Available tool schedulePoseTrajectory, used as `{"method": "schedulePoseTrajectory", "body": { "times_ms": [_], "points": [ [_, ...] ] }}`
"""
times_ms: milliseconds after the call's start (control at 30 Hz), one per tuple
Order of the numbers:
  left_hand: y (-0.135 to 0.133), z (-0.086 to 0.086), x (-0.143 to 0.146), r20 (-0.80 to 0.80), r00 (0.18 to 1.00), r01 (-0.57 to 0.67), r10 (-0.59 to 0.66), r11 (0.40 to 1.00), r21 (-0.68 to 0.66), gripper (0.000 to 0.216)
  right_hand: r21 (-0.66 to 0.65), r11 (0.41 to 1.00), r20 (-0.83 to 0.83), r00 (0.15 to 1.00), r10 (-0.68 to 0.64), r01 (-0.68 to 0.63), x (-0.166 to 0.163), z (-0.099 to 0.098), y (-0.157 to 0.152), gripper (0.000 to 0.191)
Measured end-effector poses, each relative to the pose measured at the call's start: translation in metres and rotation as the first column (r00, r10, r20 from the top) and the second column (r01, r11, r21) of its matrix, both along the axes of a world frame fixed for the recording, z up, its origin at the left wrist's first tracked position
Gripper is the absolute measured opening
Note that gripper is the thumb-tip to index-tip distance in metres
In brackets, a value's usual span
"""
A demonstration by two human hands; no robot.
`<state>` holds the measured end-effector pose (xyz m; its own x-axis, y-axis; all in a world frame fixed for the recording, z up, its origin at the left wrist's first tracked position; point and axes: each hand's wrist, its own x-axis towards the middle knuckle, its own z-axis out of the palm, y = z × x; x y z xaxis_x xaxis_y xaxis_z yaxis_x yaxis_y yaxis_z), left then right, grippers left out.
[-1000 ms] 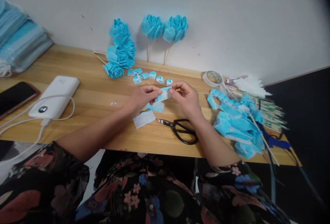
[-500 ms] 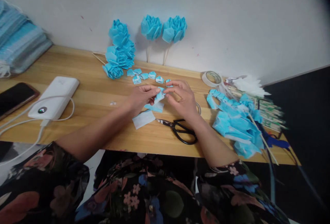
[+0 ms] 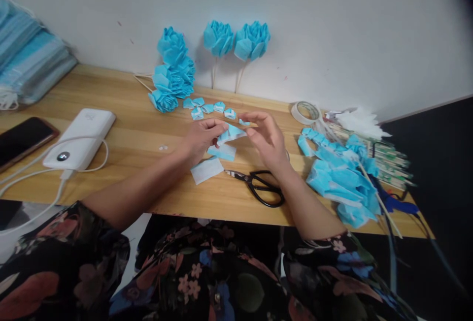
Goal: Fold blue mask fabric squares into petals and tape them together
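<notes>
My left hand [image 3: 203,136] pinches a small folded piece of blue-and-white fabric [image 3: 232,134] between thumb and fingers above the table. My right hand [image 3: 268,141] holds the piece's pointed right corner at its thumb tip, with the index finger lifted and curved above it. Beneath the hands lie a flat blue rectangle [image 3: 223,152] and a paler rectangle [image 3: 207,170] of similar material. Black-handled scissors [image 3: 254,183] rest below the right hand, blades toward the left. Several small folded blue pieces [image 3: 219,107] lie in a loose row beyond the hands.
Blue fabric flowers [image 3: 172,84] on sticks lie or lean by the wall. A tape roll [image 3: 306,112] and a heap of blue fabric [image 3: 336,183] are at right, beside a blue tool [image 3: 401,204]. A white power bank [image 3: 79,139], phone [image 3: 27,141] and stacked masks [image 3: 33,55] occupy the left.
The folded blue piece has opened out into a wider shape with a pointed right corner. My right hand has shifted slightly right, while my left hand keeps its pinch.
</notes>
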<state>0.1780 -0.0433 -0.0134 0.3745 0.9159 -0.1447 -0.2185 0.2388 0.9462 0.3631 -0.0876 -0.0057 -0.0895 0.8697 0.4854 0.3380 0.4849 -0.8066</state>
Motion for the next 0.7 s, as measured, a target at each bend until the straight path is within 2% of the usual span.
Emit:
{"method": "schedulePoseTrajectory", "body": {
  "times_ms": [67,267,500,700],
  "points": [
    [0.0,0.001,0.0,-0.003,1.0,-0.005,0.005,1.0,0.017,0.024,-0.099,0.995,-0.117,0.993,0.003,-0.014,0.001,-0.002,0.002,0.033],
    [-0.001,-0.001,-0.001,-0.015,1.0,-0.011,0.012,0.994,0.107,0.027,-0.334,0.936,-0.188,0.981,0.054,-0.116,0.002,-0.009,0.007,0.047],
    [-0.004,-0.002,-0.001,-0.08,0.996,-0.016,0.032,0.98,0.196,0.028,-0.379,0.911,-0.261,0.963,0.065,-0.164,-0.007,-0.008,0.003,0.049],
    [-0.004,-0.002,0.0,-0.105,0.994,-0.014,0.041,0.971,0.24,0.024,-0.405,0.896,-0.262,0.962,0.077,-0.182,-0.007,-0.007,0.002,0.048]
  ]
}}
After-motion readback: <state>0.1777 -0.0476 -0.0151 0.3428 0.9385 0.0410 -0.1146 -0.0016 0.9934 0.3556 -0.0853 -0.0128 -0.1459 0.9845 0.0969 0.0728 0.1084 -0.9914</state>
